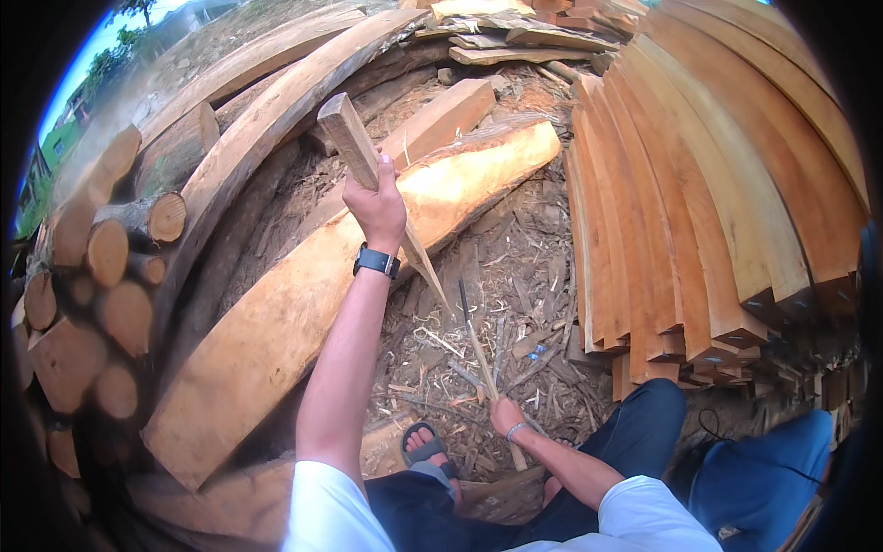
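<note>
My left hand (375, 204) is wrapped round a wooden stake (348, 133) and holds it at a slant over a long, pale slab of wood (276, 308). The stake is thick and square at its upper end and narrows to a thin point below my wrist. Lower down, my right hand (509, 419) is closed round a long, slim tool (480, 354) with a light wooden shaft. Its far end is thin and dark, blade-like, close to the stake's point but seemingly apart from it. The tool's exact kind is unclear.
Stacked sawn beams (681, 202) stand on the right. Cut logs (124, 317) are piled at the left, beside long curved timbers (276, 101). Wood chips (441, 345) litter the ground around my sandalled foot (428, 446). Blue cloth (763, 478) shows at the lower right.
</note>
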The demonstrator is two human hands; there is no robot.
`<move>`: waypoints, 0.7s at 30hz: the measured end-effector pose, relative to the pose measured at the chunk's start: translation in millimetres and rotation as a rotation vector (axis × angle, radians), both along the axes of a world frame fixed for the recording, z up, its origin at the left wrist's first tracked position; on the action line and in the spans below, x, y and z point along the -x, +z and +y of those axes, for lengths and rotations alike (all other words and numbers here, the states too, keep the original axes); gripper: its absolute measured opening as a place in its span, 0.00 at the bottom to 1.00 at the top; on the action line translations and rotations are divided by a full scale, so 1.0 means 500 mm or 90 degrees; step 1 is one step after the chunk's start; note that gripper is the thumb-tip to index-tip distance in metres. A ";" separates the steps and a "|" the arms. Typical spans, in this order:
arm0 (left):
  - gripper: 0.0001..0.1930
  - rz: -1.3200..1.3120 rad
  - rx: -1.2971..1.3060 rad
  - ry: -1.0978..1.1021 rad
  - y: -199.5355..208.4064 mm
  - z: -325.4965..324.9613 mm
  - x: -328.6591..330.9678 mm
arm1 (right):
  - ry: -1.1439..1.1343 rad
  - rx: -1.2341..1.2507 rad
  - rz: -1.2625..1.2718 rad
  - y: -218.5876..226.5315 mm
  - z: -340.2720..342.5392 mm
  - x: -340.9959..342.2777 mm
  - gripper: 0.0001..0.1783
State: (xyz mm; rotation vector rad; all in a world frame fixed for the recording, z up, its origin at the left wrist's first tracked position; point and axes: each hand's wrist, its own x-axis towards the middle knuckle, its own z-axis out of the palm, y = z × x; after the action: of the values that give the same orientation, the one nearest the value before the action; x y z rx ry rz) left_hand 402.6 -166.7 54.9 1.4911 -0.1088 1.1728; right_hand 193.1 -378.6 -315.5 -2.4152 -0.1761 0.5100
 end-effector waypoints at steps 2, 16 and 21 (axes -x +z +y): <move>0.13 0.002 -0.013 0.024 0.001 0.014 0.006 | -0.088 -0.066 -0.025 0.105 0.035 -0.015 0.18; 0.14 0.027 -0.027 0.111 -0.009 0.009 -0.001 | -0.093 -0.100 -0.064 0.140 0.039 -0.018 0.20; 0.13 0.032 -0.033 0.131 -0.007 0.015 -0.002 | -0.092 -0.045 -0.043 0.125 0.030 -0.004 0.21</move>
State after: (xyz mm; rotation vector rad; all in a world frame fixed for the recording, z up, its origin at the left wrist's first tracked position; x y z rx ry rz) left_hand 403.7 -159.0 51.4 1.6049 0.0509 1.3037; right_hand 195.3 -363.8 -253.1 -2.3563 -0.0472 0.3504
